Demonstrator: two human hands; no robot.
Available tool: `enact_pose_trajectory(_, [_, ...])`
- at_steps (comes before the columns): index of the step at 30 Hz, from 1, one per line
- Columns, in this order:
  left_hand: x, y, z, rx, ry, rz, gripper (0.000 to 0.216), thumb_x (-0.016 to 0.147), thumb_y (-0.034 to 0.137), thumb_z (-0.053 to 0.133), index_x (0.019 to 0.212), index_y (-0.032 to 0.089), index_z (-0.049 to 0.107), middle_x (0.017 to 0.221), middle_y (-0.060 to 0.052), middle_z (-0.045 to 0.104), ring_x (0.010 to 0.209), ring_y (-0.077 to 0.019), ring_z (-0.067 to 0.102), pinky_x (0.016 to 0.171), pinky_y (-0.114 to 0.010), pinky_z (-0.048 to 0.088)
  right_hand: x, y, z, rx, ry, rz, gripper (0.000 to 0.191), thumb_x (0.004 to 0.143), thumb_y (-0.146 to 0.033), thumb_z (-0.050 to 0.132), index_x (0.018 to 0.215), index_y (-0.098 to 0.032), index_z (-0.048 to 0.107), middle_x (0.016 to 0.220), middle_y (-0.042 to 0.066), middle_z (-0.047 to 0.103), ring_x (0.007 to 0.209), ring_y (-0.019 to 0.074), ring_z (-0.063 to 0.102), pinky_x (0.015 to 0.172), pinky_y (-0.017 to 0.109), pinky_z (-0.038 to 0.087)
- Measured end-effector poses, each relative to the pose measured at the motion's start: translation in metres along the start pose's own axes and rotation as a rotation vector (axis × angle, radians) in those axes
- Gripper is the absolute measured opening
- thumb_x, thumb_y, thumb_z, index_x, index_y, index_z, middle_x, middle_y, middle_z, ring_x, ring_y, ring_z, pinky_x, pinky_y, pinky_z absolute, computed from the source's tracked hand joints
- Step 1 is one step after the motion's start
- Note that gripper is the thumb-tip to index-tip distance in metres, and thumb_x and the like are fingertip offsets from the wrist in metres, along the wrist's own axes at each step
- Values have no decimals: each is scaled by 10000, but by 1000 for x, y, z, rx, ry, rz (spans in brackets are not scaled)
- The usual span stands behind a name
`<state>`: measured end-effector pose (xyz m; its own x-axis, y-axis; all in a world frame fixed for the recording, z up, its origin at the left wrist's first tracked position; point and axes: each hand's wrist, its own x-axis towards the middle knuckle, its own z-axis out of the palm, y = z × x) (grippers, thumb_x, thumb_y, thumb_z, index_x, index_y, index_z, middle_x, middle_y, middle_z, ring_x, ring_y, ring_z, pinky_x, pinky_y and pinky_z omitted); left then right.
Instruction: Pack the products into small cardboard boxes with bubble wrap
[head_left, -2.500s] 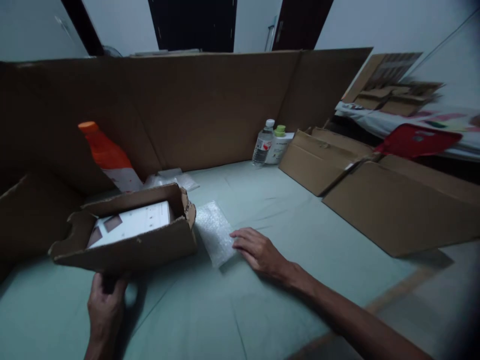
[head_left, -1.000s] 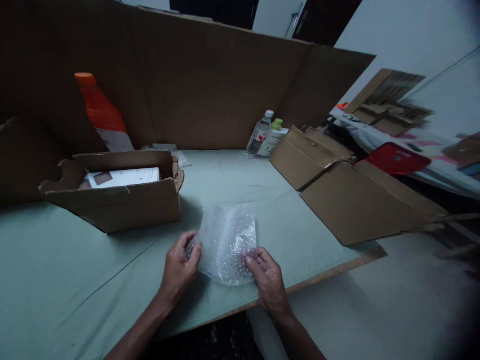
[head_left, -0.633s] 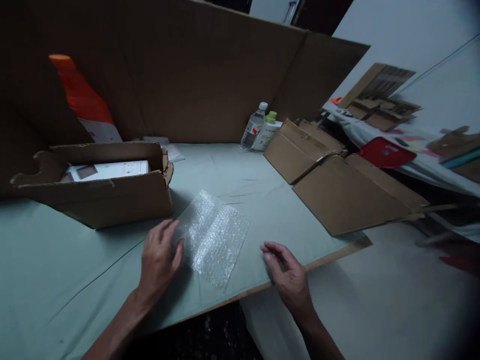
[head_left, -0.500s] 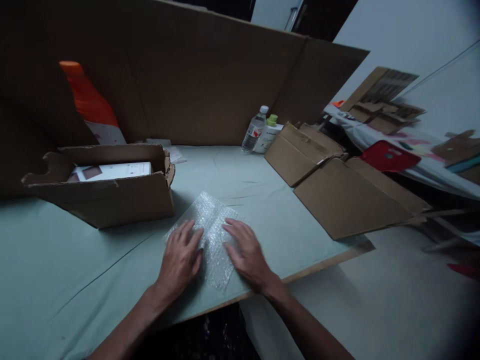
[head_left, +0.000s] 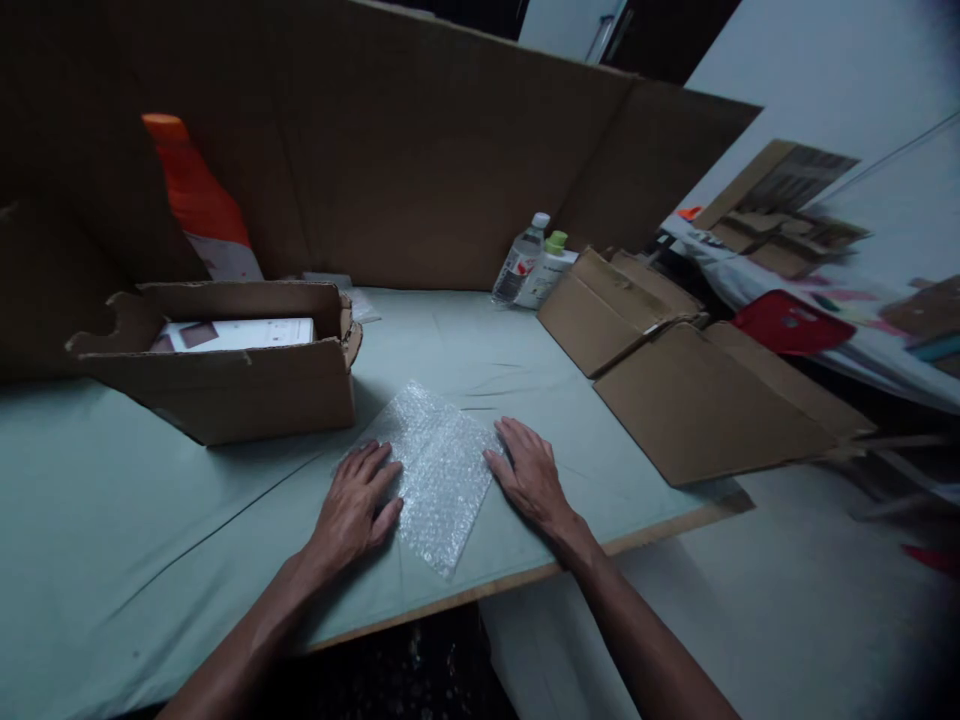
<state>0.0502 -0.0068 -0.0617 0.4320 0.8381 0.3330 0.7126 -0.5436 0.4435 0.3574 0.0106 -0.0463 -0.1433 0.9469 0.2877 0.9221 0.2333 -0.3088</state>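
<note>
At the far left of the worktop [head_left: 150, 520], an orange bottle [head_left: 196, 195] leans against the tall cardboard screen [head_left: 420, 160]. Just in front of it stands an open cardboard box [head_left: 247, 395] with a white printed item [head_left: 240, 333] lying inside.

Right of the box, near the front edge, the left hand [head_left: 354, 505] lies palm down, fingers spread and closed on nothing. Its fingertips rest on the left edge of the bubble wrap sheet [head_left: 435, 470]. The sheet lies flat on the green cover, set cornerwise, between the two hands.

The right hand [head_left: 529, 475] is just as flat and open, gripping nothing, with its fingers touching the sheet's right edge.

Half a second ago both hands pressed side by side on the middle of the sheet. They have since slid apart to its two edges, so the middle is now uncovered and looks smoothed out. A second ago the sheet was held up, crumpled, off the surface.

Farther right, at the back, a water bottle [head_left: 521, 262] and a green-capped bottle [head_left: 550, 265] stand together. Beyond them lie flattened cartons [head_left: 697, 400], well apart from the hands.
</note>
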Motion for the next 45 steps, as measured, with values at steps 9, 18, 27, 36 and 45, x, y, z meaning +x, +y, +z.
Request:
enact_pose_trajectory(9, [-55,23,-39,-91,-115,57,618,830,362,681,1417,273,512,1553,-113,465,1448,-366,392,1136,-612,392,-26,-33,-19,276,-25,207,155,894,-362,604,930,-218,650,836,44,696,791,224,633,790,372,484])
enact_pose_trajectory(18, [-63,33,-35,-112,-182,124,841,732,94,590,1522,275,366,1607,-104,379,1484,-338,337,1155,-605,375,-83,-65,-47,1139,-311,625,760,820,-495,711,1471,-244,410,819,-38,533,582,114,571,557,272,527])
enact_pose_trajectory(27, [-38,21,-34,-230,54,87,394,717,17,491,1013,217,658,1076,-58,758,1162,-262,642,1016,-492,477,-88,-59,-57,1011,-415,391,668,831,-275,686,1462,-246,472,1339,108,604,1084,218,650,968,377,531])
enact_pose_trajectory(36, [-26,26,-75,-351,-163,-328,163,828,263,507,852,232,665,724,18,720,629,-152,651,597,-253,468,-90,-62,-62,757,-484,281,274,955,-343,548,1149,-209,688,1022,83,729,961,222,687,854,355,557])
enact_pose_trajectory(45, [-7,17,-53,-156,-179,-503,525,833,503,544,1244,185,620,623,3,643,599,-209,618,619,-318,452,-66,-60,-29,273,-65,123,340,994,-337,493,717,-199,633,848,44,588,779,181,590,686,291,448])
